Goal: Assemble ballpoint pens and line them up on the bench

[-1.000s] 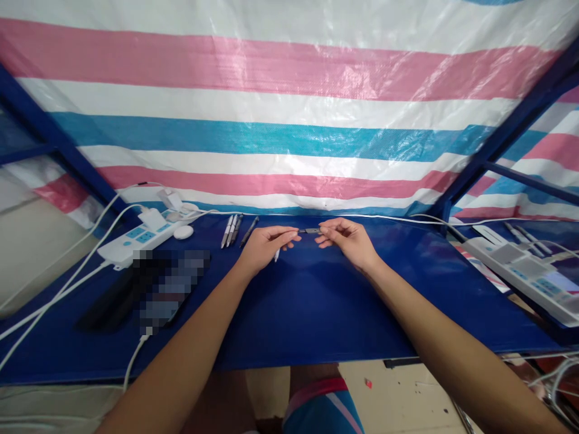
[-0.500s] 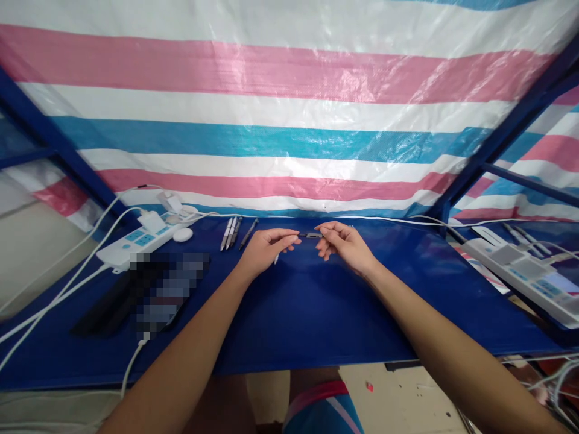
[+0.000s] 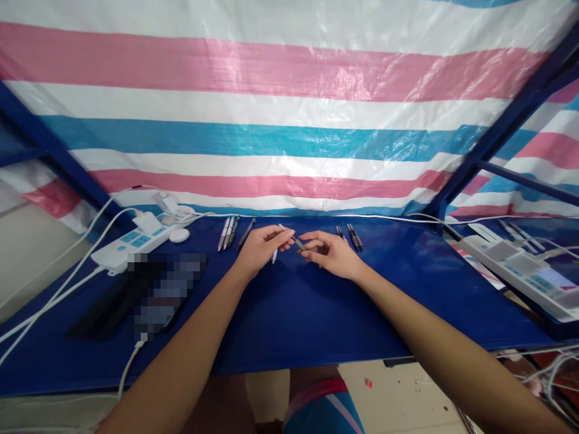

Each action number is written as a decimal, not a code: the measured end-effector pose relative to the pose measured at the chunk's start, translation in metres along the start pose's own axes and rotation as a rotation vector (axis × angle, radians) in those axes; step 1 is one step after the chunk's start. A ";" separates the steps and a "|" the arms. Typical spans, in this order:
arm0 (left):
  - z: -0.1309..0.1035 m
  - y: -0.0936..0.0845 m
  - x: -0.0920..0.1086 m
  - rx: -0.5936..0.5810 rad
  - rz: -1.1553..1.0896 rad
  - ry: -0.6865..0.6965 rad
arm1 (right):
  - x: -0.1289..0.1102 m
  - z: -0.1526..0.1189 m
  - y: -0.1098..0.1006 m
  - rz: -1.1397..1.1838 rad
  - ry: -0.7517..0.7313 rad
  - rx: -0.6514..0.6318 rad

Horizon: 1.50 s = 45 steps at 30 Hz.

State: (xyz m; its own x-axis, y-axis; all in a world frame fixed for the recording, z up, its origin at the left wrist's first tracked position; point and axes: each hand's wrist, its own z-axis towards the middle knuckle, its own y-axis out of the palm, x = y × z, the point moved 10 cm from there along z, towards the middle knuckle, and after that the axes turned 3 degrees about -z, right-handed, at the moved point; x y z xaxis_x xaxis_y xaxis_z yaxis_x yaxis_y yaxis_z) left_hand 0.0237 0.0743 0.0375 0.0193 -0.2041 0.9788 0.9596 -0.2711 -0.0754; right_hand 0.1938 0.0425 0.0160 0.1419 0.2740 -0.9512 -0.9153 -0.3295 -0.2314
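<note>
Between my hands is a slim dark pen (image 3: 300, 243), tilted, its right end in my right hand (image 3: 332, 254). The thumb and fingers of that hand are closed on it. My left hand (image 3: 266, 246) pinches at the pen's left end; its fingers partly hide the contact. A thin white pen-like piece (image 3: 274, 257) shows below the left fingers; I cannot tell whether it is held or lies behind them. Several white and dark pens (image 3: 230, 233) lie left of my left hand, with a dark pen (image 3: 246, 234) beside them. More dark pens (image 3: 355, 237) lie beyond my right hand.
At left, a white power strip (image 3: 131, 244) with plugs and cables stands near a round white disc (image 3: 179, 235) and a blurred, cabled phone-like device (image 3: 167, 295). Another white power strip (image 3: 520, 274) is at right. Striped sheeting (image 3: 280, 141) backs the blue table (image 3: 316, 325).
The dark pen has gone from nearly level to tilted down to the right. My right hand has turned and lowered slightly, uncovering the dark pens behind it.
</note>
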 end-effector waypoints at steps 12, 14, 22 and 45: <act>-0.001 -0.001 -0.008 -0.034 0.113 -0.090 | 0.000 -0.004 -0.017 -0.619 0.058 -0.010; 0.000 -0.006 -0.007 0.001 0.126 -0.080 | 0.005 -0.007 -0.033 -0.869 0.173 0.023; 0.001 -0.009 -0.004 0.030 0.124 -0.061 | 0.012 -0.019 -0.070 -1.250 0.455 0.058; 0.001 -0.011 -0.004 0.034 0.135 -0.066 | 0.012 -0.012 -0.084 -1.232 0.490 0.217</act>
State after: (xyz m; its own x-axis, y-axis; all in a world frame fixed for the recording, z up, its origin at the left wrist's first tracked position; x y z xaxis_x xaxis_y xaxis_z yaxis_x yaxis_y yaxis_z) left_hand 0.0135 0.0789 0.0345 0.1665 -0.1739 0.9706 0.9558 -0.2133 -0.2022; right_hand 0.2770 0.0624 0.0218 0.9880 -0.0780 -0.1335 -0.1293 0.0567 -0.9900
